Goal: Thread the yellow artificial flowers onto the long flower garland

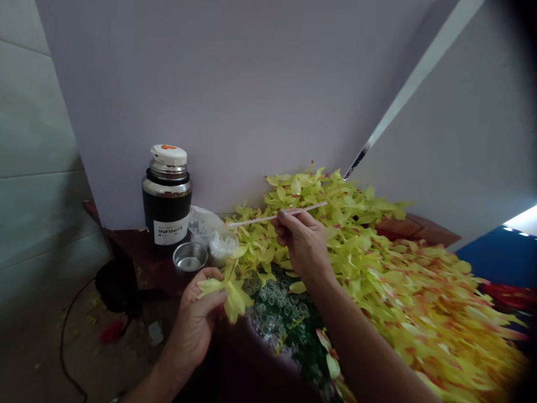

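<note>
Between the thumb and fingers of my left hand (199,313) is a yellow artificial flower (232,296) with spread petals. My right hand (304,243), higher and to the right, pinches a thin, pale pink strip (255,220) that points left and right past the fingers. The strip is apart from the held flower. Behind and to the right lies a large heap of yellow-green flowers (361,252), some with reddish tips. Below my right hand is a pile of small clear rings or tubes (277,308) on something dark green.
A black flask (166,207) labelled INFINITE stands at the left, beside a small metal cup (190,257) and crumpled clear plastic (205,224). A pale panel (210,101) rises behind. A dark cable (62,341) lies on the floor at lower left.
</note>
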### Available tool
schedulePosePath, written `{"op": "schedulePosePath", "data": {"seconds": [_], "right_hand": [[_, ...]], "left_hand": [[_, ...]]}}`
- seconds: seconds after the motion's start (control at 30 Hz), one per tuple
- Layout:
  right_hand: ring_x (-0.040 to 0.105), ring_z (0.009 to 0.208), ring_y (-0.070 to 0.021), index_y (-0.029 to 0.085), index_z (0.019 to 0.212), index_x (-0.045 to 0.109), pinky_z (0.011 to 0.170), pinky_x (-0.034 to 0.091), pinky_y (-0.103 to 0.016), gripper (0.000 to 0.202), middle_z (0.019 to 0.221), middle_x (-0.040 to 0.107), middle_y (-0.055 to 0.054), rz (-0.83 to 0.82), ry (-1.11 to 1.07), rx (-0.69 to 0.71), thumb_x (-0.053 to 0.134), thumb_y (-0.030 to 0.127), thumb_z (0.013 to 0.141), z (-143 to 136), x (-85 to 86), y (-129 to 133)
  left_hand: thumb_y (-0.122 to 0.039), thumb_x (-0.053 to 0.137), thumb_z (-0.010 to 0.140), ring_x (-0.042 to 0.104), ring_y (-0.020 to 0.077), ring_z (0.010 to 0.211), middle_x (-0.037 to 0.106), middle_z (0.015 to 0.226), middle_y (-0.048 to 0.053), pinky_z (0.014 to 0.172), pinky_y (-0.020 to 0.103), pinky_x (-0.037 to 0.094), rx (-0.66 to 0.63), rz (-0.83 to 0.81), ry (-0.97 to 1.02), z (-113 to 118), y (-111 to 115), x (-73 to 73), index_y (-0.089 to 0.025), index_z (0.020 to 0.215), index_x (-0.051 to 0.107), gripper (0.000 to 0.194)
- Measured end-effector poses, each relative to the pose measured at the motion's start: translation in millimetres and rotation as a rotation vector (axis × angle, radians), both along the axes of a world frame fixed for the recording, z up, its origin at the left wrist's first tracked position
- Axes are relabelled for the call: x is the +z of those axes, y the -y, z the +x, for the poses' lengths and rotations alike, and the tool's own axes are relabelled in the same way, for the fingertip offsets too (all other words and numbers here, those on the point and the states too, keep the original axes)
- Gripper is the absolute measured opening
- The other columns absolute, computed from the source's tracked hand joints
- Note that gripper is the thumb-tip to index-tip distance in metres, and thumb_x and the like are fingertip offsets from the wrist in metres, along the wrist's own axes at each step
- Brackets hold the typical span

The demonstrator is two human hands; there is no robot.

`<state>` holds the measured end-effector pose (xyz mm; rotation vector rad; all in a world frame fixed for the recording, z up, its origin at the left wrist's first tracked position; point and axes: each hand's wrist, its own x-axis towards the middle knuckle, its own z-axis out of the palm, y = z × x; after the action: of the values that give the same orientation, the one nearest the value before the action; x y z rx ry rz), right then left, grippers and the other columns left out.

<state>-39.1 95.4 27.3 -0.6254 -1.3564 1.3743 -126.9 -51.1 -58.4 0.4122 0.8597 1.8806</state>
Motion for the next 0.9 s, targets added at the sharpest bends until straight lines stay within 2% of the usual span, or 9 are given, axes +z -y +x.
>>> {"op": "schedulePosePath", "data": {"seconds": [0.17,0.27,0.47,0.67,0.9], "right_hand": [[0.043,0.047,-0.0050,0.017,0.066,0.053,0.037,0.027,-0.013,0.021,0.057,0.055,0.003,-0.136,-0.143,0.099,0.072,0.025,0.062,24.7,10.7,17.7],[0.042,0.046,-0.0046,0.016,0.063,0.053,0.036,0.027,-0.013,0.021,0.056,0.053,0.003,-0.185,-0.154,0.099,0.073,0.024,0.061,38.5,10.7,32.0],[0.043,0.045,-0.0055,0.016,0.064,0.058,0.035,0.029,-0.013,0.021,0.053,0.054,0.002,-0.221,-0.126,0.050,0.076,0.024,0.058,54.4,-5.4,51.6],[0.042,0.045,-0.0051,0.016,0.063,0.060,0.036,0.028,-0.013,0.020,0.053,0.054,0.002,-0.233,-0.131,0.032,0.077,0.025,0.058,63.7,-19.4,55.4],[0.042,0.047,-0.0059,0.016,0.066,0.060,0.037,0.029,-0.014,0.018,0.053,0.054,0.002,-0.229,-0.119,0.036,0.075,0.026,0.062,73.3,-26.3,59.2]], "left_hand": [[-0.011,0.065,0.069,0.056,0.0113,0.047,0.060,0.060,-0.002,0.043,0.019,0.044,0.026,-0.004,-0.025,-1.6,1.3,3.1,-0.018,0.087,0.047,0.026],[-0.012,0.065,0.069,0.056,0.0115,0.047,0.060,0.061,-0.002,0.042,0.019,0.044,0.015,-0.008,-0.022,-0.5,2.2,5.0,-0.019,0.087,0.046,0.026],[-0.010,0.066,0.067,0.056,0.0117,0.045,0.060,0.060,-0.003,0.039,0.019,0.044,0.010,-0.015,-0.017,5.6,1.9,10.5,-0.018,0.086,0.046,0.029],[-0.008,0.066,0.066,0.057,0.0122,0.046,0.061,0.061,-0.002,0.040,0.019,0.043,-0.011,0.001,-0.016,11.0,3.1,14.8,-0.017,0.085,0.047,0.028],[-0.007,0.065,0.065,0.058,0.0127,0.049,0.061,0.061,-0.001,0.043,0.020,0.046,-0.020,-0.010,-0.028,14.1,7.6,14.3,-0.017,0.087,0.048,0.029]]}}
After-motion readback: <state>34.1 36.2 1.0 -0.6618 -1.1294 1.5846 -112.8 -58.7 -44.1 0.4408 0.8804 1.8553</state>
